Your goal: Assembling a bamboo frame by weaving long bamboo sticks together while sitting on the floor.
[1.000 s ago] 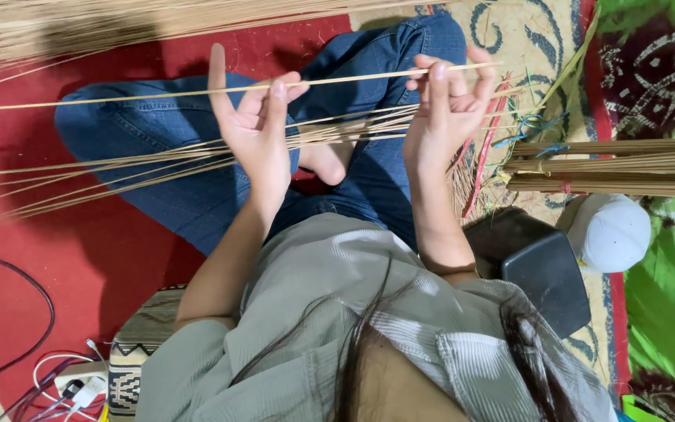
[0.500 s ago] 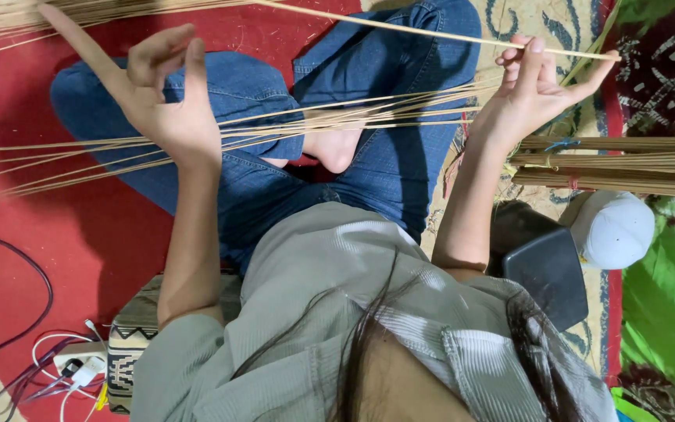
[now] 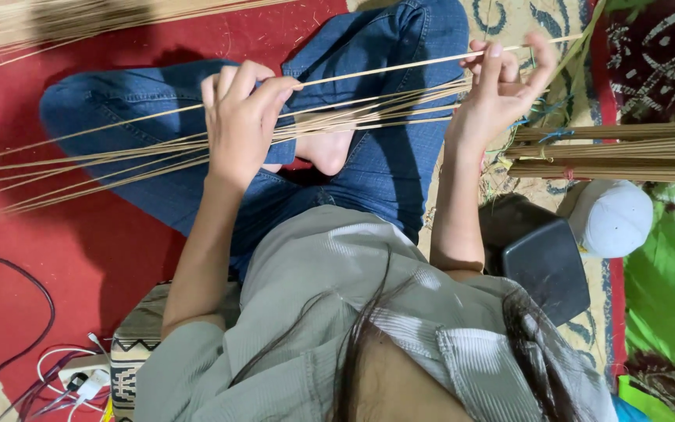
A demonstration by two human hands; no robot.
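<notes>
Where the person sits cross-legged, a red mat [image 3: 80, 266] covers the floor on the left, and a patterned cream carpet [image 3: 509, 23] shows beyond the knees on the right; a green cloth [image 3: 669, 289] lies at the far right edge, and a grey cable [image 3: 37, 297] curls over the mat at lower left beside a tangle of plugs; a white cap [image 3: 611, 219] rests near a dark flat case [image 3: 544, 270], just below tied bundles of sticks [image 3: 619, 148] that run off the right edge; more loose sticks [image 3: 56, 19] lie across the top left. Across the lap in blue jeans [image 3: 384, 156] lies a spread of thin bamboo sticks [image 3: 119, 156], fanning out to the left over the mat; one single stick [image 3: 384, 69] is lifted above the rest, running slantwise from hand to hand. The left hand [image 3: 240, 125] is curled nearly closed, its fingertips [image 3: 271, 84] pinched on that single stick, with the heel of the hand over the spread below; the right hand [image 3: 501, 82] is half open, thumb and forefinger closed on the stick's upper end while the other fingers stand loosely raised; its wrist sits at the near ends of the spread.
</notes>
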